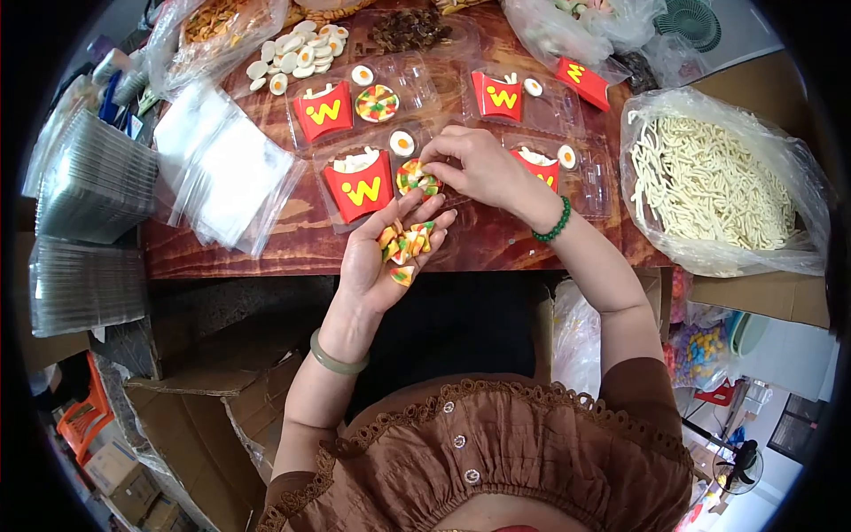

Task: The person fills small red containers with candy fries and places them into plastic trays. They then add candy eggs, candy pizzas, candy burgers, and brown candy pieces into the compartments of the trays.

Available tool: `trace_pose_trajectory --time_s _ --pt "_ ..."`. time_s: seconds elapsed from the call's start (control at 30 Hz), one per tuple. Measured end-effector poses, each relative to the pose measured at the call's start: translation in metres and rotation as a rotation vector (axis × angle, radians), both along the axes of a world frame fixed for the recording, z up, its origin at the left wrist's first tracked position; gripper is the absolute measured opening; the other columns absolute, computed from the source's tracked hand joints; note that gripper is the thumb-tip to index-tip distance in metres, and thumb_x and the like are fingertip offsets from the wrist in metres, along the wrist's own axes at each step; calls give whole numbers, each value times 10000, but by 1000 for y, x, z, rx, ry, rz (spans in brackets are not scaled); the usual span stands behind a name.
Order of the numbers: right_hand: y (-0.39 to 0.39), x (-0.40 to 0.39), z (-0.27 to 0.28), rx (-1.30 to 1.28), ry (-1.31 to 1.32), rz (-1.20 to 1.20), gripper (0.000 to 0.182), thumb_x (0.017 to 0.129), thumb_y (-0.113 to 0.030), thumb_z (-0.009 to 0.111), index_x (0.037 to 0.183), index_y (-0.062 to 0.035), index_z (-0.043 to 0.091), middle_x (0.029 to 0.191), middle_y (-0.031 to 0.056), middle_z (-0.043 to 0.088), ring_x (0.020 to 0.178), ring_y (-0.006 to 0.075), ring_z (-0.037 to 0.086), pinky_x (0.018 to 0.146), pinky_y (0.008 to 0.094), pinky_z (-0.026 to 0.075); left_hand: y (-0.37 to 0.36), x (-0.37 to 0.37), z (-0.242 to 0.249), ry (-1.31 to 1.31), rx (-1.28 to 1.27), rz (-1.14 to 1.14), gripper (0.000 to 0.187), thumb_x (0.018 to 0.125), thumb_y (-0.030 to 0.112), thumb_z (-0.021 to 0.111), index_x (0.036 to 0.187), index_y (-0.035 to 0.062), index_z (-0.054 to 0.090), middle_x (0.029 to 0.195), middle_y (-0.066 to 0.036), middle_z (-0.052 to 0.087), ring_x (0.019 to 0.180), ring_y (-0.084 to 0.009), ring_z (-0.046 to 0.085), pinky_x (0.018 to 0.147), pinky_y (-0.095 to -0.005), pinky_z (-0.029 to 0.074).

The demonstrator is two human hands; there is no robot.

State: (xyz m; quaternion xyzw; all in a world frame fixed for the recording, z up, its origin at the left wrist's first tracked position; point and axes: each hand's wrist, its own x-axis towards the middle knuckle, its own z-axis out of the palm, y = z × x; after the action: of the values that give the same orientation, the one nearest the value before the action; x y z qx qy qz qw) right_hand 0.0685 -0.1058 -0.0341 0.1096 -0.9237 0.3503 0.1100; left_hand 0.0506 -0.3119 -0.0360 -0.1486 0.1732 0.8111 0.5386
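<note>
My left hand [365,266] is cupped palm up, holding a small pile of gummy pizza slices [406,244] coloured red, yellow, green and white. Just above it, my right hand [486,167] pinches at a round gummy pizza [415,176] in a clear plastic tray [332,211]; the fingertips partly cover the slice there. In the same tray are a red carton [359,191] of pale fry-shaped candies and a gummy fried egg [402,143]. Behind it, another tray holds a red carton [323,113], an egg and a complete-looking round gummy pizza [378,103].
More trays with red cartons [498,97] lie to the right. A bag of pale candy sticks [714,186] stands at the right edge. Loose gummy eggs [297,55], clear bags [226,168] and stacked plastic trays [93,177] are at the left and back.
</note>
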Motion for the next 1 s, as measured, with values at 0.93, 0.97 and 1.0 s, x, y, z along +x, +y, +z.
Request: trace_pose_trajectory --time_s 0.93,0.97,1.0 --pt "-2 10 43 -193 -148 29 171 819 -164 666 929 -33 650 877 83 588 803 224 605 690 314 483 15 -5 12 58 96 -17 462 995 357 339 1279 4 428 1257 -192 511 1127 -348 538 894 -394 512" --pt "-2 15 51 -330 -288 31 198 814 -185 681 939 -35 652 891 74 588 812 213 603 699 306 481 21 -6 10 109 88 -61 467 993 381 334 1258 11 441 1215 -177 535 1082 -338 566 871 -394 528" --pt "3 14 52 -141 -129 136 231 796 -211 707 926 -29 650 913 64 588 815 200 597 708 300 477 28 -7 10 160 82 -110 475 992 404 328 1236 17 455 1173 -162 559 1037 -328 595 848 -393 545"
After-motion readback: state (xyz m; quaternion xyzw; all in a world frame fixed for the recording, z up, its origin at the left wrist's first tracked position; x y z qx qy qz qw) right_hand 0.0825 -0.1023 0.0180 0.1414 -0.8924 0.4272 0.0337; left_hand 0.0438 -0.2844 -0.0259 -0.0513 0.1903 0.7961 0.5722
